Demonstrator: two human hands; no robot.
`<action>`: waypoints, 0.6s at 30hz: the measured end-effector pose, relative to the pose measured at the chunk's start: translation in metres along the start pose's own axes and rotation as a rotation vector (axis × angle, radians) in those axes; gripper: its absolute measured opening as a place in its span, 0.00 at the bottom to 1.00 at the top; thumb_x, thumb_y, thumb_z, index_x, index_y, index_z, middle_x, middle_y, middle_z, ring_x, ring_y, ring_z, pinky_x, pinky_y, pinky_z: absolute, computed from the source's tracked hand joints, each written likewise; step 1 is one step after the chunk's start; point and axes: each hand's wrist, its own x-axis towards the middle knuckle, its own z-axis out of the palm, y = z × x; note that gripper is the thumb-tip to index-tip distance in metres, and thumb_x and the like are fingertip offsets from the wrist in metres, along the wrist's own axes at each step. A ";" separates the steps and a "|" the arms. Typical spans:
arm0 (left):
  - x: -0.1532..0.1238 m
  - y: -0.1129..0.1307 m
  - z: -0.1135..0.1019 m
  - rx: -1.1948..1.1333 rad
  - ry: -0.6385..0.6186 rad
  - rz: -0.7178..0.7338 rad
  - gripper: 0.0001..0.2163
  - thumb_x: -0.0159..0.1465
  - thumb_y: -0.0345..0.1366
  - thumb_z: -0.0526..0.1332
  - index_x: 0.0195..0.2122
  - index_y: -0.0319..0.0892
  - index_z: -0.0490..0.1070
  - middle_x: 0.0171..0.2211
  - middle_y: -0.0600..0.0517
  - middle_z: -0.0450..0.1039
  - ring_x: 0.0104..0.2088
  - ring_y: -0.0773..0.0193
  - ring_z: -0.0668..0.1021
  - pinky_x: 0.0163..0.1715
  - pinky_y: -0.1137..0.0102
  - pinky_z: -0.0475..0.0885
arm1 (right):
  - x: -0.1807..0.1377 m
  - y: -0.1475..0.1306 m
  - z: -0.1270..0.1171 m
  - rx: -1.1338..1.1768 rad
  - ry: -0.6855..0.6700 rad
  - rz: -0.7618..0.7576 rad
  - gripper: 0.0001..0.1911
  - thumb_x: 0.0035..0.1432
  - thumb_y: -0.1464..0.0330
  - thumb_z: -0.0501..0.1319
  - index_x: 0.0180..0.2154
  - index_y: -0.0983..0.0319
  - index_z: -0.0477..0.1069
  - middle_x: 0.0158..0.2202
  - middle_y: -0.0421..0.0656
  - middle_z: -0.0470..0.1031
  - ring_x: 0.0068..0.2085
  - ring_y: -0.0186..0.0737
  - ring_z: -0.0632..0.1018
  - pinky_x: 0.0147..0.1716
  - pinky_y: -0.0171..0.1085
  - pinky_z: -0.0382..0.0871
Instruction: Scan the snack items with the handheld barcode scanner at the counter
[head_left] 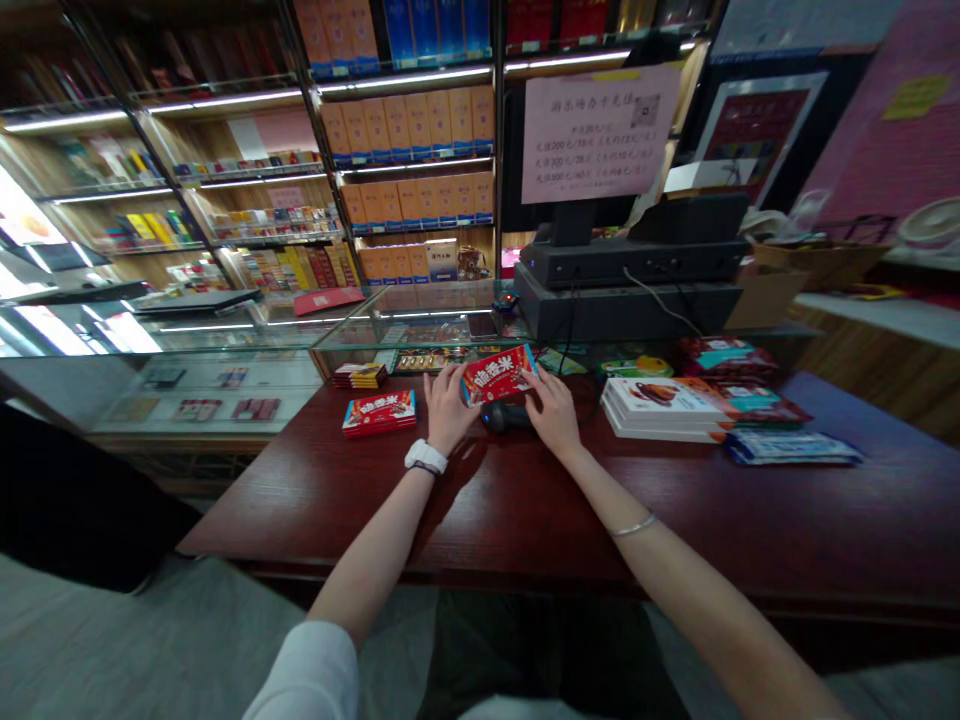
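A red and blue snack packet (496, 374) with white lettering is held up, slightly tilted, between my two hands. My left hand (448, 408), with a white watch on its wrist, grips the packet's left end. At the right end my right hand (553, 412) has its fingers closed on the packet's edge. Just below the packet lies a black handheld scanner (508, 416) on the dark red wooden table (517, 510). Left of my left hand sits a short stack of matching red packets (379, 412).
Small red and yellow packs (359, 375) lie behind the stack. White boxes (660, 408), brown-red bags (765, 402) and a blue-white packet (791, 448) are on the right. Beyond the table stand a glass counter (420, 320) and a black register (630, 300). A person's dark-clothed leg (67, 500) shows at left.
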 end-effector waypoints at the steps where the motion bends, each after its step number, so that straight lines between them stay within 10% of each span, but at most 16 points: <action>1: 0.002 0.000 0.000 -0.001 0.002 0.006 0.31 0.56 0.36 0.67 0.61 0.45 0.62 0.59 0.43 0.68 0.62 0.50 0.68 0.69 0.47 0.44 | 0.000 -0.002 0.000 -0.021 -0.009 -0.001 0.25 0.62 0.73 0.53 0.61 0.60 0.66 0.64 0.50 0.65 0.61 0.50 0.68 0.61 0.53 0.63; 18: 0.015 0.022 0.016 -0.104 0.033 0.157 0.30 0.52 0.27 0.66 0.57 0.46 0.64 0.56 0.45 0.68 0.60 0.52 0.70 0.69 0.50 0.49 | 0.008 -0.025 0.003 -0.235 -0.177 -0.095 0.31 0.59 0.75 0.53 0.65 0.61 0.60 0.68 0.48 0.59 0.68 0.48 0.60 0.69 0.54 0.45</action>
